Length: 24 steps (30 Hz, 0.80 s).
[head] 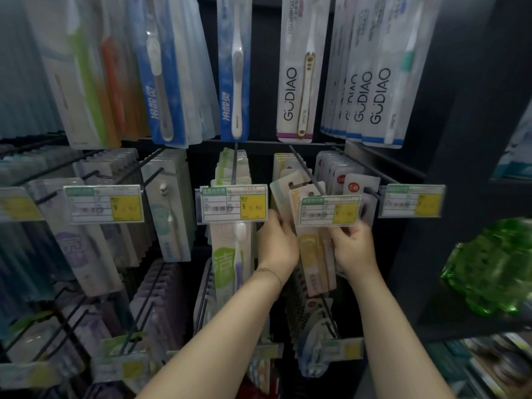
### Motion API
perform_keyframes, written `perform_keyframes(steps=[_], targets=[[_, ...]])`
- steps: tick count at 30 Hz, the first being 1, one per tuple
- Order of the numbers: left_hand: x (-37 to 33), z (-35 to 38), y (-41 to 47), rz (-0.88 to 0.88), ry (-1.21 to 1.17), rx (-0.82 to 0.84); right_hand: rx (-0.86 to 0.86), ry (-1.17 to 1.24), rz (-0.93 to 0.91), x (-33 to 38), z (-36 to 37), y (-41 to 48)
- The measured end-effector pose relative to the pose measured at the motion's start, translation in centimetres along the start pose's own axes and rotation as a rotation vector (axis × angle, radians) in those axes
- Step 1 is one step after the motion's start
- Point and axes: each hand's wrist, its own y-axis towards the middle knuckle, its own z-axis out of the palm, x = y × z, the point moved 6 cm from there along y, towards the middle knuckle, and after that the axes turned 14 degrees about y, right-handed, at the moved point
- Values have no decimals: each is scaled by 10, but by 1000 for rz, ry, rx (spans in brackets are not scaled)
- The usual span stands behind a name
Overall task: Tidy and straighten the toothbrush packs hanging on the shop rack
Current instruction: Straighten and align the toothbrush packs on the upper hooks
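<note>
Toothbrush packs hang in rows on the black hooks of a shop rack. On the hook (305, 168) right of centre, yellow toothbrush packs (312, 254) hang crookedly behind a price tag (329, 211). My left hand (277, 244) grips the left edge of the front packs, with a pale tilted pack (280, 194) above its fingers. My right hand (352, 246) holds the right edge of the same bunch, just under the price tag. Both sets of fingers are curled round the packs.
Green-labelled packs (230, 254) hang on the hook to the left, red-dotted packs (345, 177) to the right. Tall GUDIAO packs (296, 82) hang in the row above. More hooks with packs stick out below my forearms. A green glossy item (489, 266) sits on the right shelf.
</note>
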Motion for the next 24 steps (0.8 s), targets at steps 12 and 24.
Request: perform_keyframes(steps=[12, 24], targets=[[-1, -30, -36, 119, 497, -31, -124, -50, -33, 3, 0, -9], [20, -65, -62, 253, 349, -13, -271, -263, -193, 12, 7, -36]])
